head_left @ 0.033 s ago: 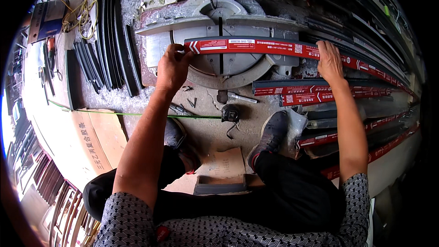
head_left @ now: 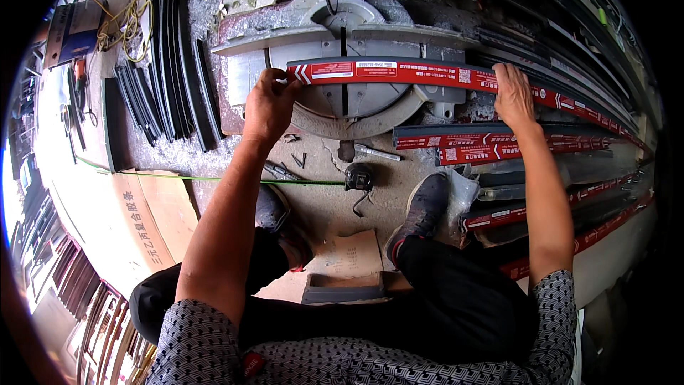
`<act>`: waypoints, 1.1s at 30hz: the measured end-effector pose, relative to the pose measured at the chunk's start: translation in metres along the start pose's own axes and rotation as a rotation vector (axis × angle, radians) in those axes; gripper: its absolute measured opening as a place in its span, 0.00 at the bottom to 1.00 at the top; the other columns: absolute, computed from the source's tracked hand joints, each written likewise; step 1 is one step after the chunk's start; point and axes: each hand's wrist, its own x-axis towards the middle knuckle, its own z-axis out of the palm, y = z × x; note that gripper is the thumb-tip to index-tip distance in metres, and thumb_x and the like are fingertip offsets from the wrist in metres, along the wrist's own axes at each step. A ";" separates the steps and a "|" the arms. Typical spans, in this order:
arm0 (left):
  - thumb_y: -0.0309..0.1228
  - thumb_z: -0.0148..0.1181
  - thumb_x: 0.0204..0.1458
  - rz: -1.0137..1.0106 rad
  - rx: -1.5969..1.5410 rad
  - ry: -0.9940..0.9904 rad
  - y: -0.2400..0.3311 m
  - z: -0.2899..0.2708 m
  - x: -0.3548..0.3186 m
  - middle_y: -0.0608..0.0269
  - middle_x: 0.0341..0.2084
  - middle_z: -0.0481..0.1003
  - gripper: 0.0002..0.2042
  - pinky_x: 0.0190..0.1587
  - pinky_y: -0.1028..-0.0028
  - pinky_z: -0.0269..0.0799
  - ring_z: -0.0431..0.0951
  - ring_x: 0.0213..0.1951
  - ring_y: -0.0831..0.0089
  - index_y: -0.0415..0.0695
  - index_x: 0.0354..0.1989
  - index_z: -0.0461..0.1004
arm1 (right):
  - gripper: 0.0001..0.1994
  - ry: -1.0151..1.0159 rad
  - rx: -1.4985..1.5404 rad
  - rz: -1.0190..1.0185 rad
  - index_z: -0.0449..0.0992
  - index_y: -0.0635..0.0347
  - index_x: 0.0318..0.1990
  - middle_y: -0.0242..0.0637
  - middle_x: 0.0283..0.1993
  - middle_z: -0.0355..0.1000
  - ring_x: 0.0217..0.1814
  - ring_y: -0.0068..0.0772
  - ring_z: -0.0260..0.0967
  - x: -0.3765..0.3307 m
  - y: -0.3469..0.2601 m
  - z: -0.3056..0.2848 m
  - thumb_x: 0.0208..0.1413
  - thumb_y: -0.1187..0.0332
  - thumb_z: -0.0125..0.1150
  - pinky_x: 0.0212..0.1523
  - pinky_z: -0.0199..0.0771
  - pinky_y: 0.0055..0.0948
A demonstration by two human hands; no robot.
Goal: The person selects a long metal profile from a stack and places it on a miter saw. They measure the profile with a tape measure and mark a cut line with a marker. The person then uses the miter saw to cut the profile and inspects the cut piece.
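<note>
A long dark profile bar (head_left: 434, 75) with a red printed film on its side lies across the round metal table of a mitre saw (head_left: 320, 117). My left hand (head_left: 269, 105) pinches the bar's left end between thumb and fingers. Farther right, my right hand (head_left: 514, 96) is wrapped over the same bar, which runs on toward the right rim. The saw's fence (head_left: 285, 38) stands behind the bar, apart from it. On the floor in front of the saw are a black tape measure (head_left: 359, 177) with a green strip stretching left, and a whitish pen (head_left: 377, 151).
More red-filmed bars (head_left: 491, 148) lie at the right, reaching the rim. Cut dark strips (head_left: 187, 93) are grouped left of the saw, near a yellow cable (head_left: 134, 18). Flattened cardboard (head_left: 153, 217) covers the left floor. Between my shoes sits a small open carton (head_left: 345, 286).
</note>
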 end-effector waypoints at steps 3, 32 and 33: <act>0.37 0.66 0.59 0.004 0.016 -0.022 0.004 -0.002 0.000 0.48 0.33 0.83 0.17 0.43 0.64 0.78 0.85 0.37 0.58 0.38 0.49 0.75 | 0.23 -0.005 -0.007 0.002 0.67 0.61 0.53 0.49 0.51 0.70 0.60 0.54 0.67 0.000 0.001 0.002 0.48 0.86 0.58 0.63 0.65 0.48; 0.46 0.56 0.64 0.320 0.245 -0.036 0.038 0.043 0.033 0.41 0.39 0.80 0.18 0.46 0.49 0.74 0.80 0.43 0.40 0.41 0.43 0.69 | 0.29 -0.028 -0.074 0.152 0.67 0.59 0.57 0.48 0.53 0.69 0.63 0.56 0.65 0.006 0.056 0.003 0.45 0.90 0.56 0.66 0.64 0.50; 0.46 0.56 0.64 0.330 0.248 -0.019 0.038 0.044 0.032 0.42 0.38 0.80 0.17 0.45 0.49 0.74 0.80 0.42 0.40 0.41 0.42 0.68 | 0.28 -0.036 -0.080 0.156 0.67 0.58 0.56 0.47 0.53 0.70 0.64 0.55 0.65 0.007 0.056 0.003 0.45 0.90 0.57 0.66 0.64 0.50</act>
